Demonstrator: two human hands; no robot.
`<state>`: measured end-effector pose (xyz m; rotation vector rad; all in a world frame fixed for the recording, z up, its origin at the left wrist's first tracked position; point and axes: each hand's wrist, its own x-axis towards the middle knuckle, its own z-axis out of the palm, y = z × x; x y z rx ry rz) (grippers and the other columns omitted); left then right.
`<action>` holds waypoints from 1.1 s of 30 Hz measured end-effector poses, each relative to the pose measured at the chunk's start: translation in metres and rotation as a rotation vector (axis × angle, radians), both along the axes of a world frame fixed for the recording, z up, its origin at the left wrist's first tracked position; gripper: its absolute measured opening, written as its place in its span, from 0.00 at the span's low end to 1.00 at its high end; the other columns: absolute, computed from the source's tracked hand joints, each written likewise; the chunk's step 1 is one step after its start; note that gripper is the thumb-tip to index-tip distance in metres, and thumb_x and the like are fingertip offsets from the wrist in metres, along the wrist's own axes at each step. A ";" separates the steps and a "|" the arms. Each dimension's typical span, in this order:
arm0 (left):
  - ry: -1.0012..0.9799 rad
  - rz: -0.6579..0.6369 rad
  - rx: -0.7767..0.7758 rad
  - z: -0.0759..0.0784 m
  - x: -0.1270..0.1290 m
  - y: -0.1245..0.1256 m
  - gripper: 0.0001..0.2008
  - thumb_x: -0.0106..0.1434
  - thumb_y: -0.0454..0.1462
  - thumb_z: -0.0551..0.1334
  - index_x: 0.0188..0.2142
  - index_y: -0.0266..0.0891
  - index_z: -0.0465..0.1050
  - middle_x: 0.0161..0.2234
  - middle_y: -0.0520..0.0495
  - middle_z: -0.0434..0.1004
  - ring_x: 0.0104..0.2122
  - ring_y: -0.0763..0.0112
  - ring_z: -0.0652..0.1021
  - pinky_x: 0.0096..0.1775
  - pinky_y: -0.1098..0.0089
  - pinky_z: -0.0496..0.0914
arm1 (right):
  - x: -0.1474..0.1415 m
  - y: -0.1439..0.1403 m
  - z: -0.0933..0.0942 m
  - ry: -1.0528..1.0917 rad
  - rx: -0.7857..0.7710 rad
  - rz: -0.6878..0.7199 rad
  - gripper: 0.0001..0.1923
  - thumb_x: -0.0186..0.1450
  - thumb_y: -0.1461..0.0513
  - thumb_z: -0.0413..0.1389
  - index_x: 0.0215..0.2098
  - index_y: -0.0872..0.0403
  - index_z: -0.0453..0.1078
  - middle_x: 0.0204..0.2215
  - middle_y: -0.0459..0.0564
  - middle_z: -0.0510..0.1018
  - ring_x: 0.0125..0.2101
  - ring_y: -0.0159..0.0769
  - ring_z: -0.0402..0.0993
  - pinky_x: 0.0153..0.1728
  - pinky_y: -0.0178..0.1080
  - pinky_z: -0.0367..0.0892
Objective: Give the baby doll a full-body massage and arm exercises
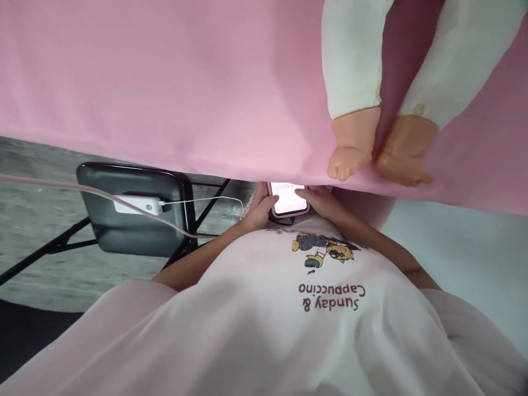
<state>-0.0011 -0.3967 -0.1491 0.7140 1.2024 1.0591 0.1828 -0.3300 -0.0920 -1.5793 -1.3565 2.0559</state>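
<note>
Smartphone (290, 203) in my grip should handle light and stiff, its glass likely slick and breakable, best held by the long sides. My left hand (260, 208) and right hand (322, 200) clasp those sides, thumbs over its front. It glows white within a pinkish rim, below the near edge of the pink surface (165, 82), which hides its far end.
</note>
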 end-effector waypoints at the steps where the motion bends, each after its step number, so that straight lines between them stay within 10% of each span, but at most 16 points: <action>1: -0.001 -0.003 0.008 0.000 0.000 0.000 0.36 0.56 0.45 0.67 0.64 0.52 0.64 0.57 0.47 0.76 0.65 0.49 0.69 0.67 0.51 0.61 | -0.001 0.000 0.001 -0.003 -0.003 -0.002 0.11 0.63 0.55 0.56 0.40 0.50 0.72 0.37 0.48 0.79 0.51 0.47 0.72 0.59 0.49 0.62; 33: -0.012 0.087 -0.086 0.011 0.008 0.009 0.26 0.57 0.43 0.64 0.56 0.47 0.69 0.52 0.46 0.79 0.61 0.48 0.73 0.62 0.49 0.68 | 0.005 0.003 -0.003 -0.027 -0.030 0.056 0.12 0.62 0.52 0.54 0.30 0.51 0.71 0.33 0.48 0.78 0.50 0.50 0.71 0.58 0.51 0.63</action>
